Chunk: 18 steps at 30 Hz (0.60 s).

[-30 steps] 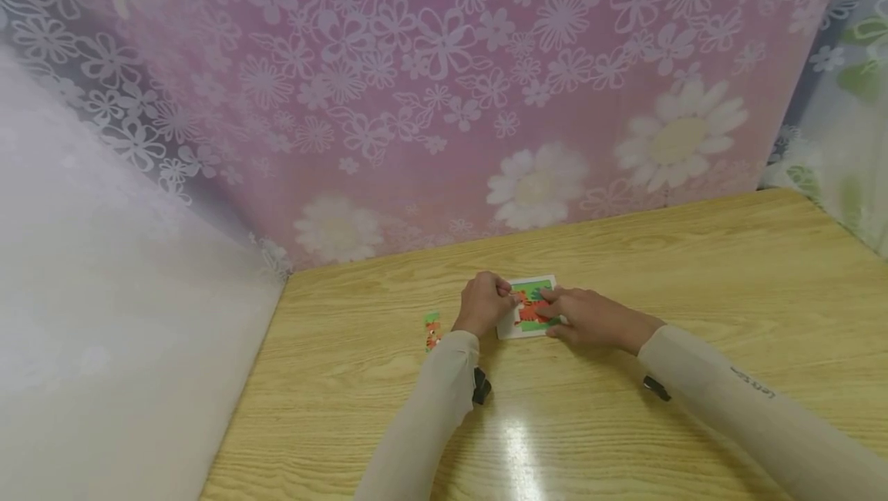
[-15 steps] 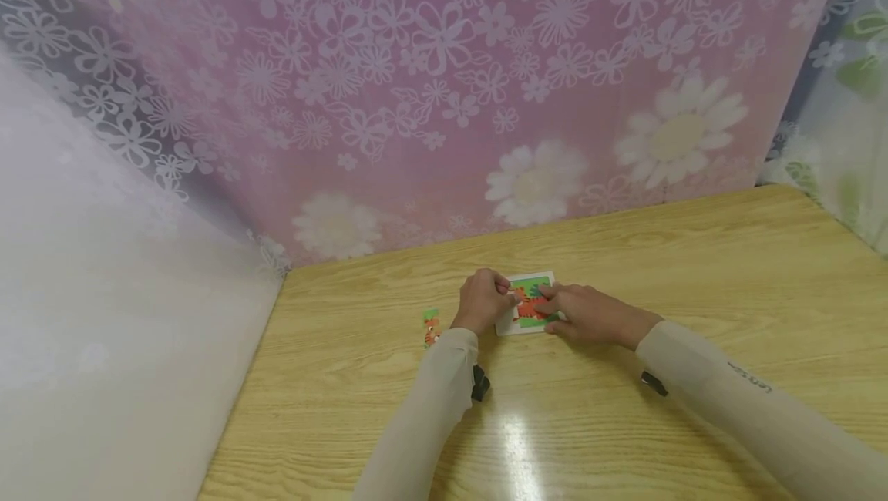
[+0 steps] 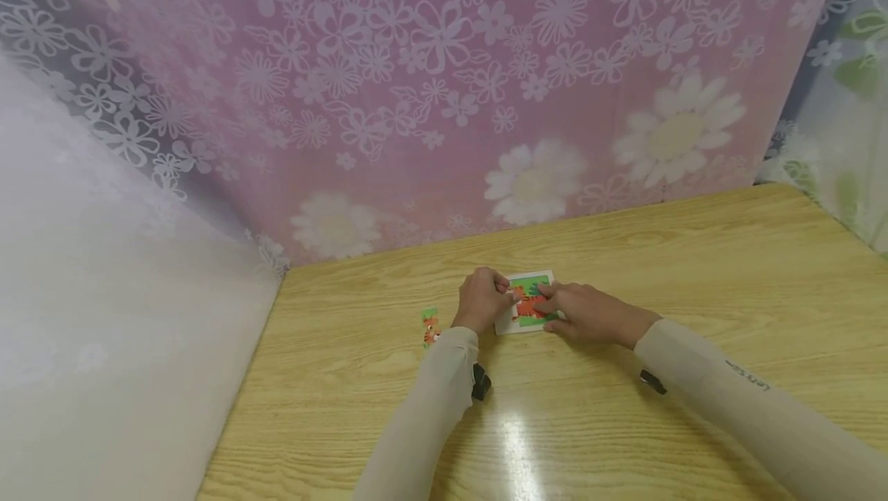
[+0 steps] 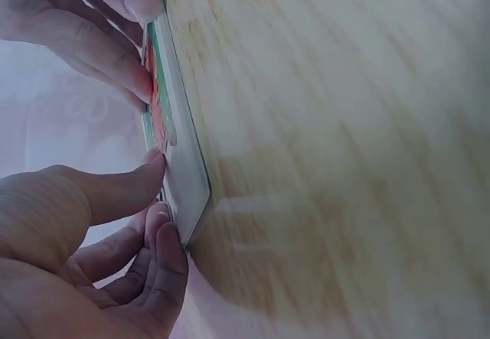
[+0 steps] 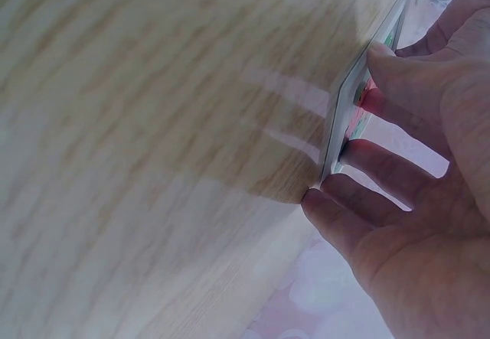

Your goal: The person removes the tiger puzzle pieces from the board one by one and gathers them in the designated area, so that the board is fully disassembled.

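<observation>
We see a board (image 3: 505, 324) on the bench (image 3: 333, 408); left grip (image 3: 480, 300), nearly closed, hold unclear, at its left; right grip (image 3: 593, 314) spread over its right; left of left grip, a strip (image 3: 430, 325) runs near-to-far.

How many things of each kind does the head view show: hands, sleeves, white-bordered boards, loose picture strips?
Left hand and right hand: 2
Left sleeve and right sleeve: 2
White-bordered board: 1
Loose picture strip: 1
Total: 6
</observation>
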Each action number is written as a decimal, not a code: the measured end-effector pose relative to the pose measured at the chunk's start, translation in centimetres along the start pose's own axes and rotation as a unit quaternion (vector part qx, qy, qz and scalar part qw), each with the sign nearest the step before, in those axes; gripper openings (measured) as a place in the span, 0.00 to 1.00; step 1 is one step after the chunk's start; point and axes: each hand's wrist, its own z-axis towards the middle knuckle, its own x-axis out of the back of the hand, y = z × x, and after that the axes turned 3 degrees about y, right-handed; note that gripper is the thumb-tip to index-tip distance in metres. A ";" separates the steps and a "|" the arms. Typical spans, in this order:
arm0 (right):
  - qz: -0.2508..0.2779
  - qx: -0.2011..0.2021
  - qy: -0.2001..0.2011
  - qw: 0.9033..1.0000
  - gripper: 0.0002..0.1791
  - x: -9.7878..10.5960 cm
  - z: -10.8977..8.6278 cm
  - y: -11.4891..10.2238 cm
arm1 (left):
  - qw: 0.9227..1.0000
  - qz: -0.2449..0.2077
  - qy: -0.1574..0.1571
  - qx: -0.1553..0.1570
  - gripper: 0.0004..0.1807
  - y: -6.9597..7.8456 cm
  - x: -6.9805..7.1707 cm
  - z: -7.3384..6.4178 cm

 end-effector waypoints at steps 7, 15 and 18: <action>0.004 -0.001 0.000 1.000 0.19 0.1 -0.1 0.0 | 1.000 0.002 0.003 0.002 0.10 0.1 0.0 0.0; 0.004 -0.009 -0.006 1.000 0.21 0.1 -0.1 0.0 | 1.000 -0.002 0.000 0.009 0.10 0.1 0.0 0.0; -0.001 -0.008 -0.005 1.000 0.21 0.1 -0.1 -0.1 | 1.000 -0.003 0.001 0.008 0.10 0.1 0.0 0.1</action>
